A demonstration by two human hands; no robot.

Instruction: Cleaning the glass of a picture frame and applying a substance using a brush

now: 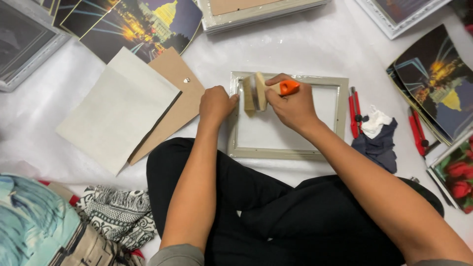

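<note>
You are sitting cross-legged on a floor covered with a white sheet [305, 44], in what looks like a small picture-framing workspace, home or workshop, it is hard to say which. Around you lie pale frames [288, 152], a stack of night-time city prints [143, 22], more prints [436, 79] on your right, brown backing boards [185, 98], red utility knives [353, 111] and a dark rag [379, 145]. Everything sits on the floor.

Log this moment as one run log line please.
left hand: steadies pale rectangular picture frame | right hand: holds orange-handled wide brush on frame's left edge
</note>
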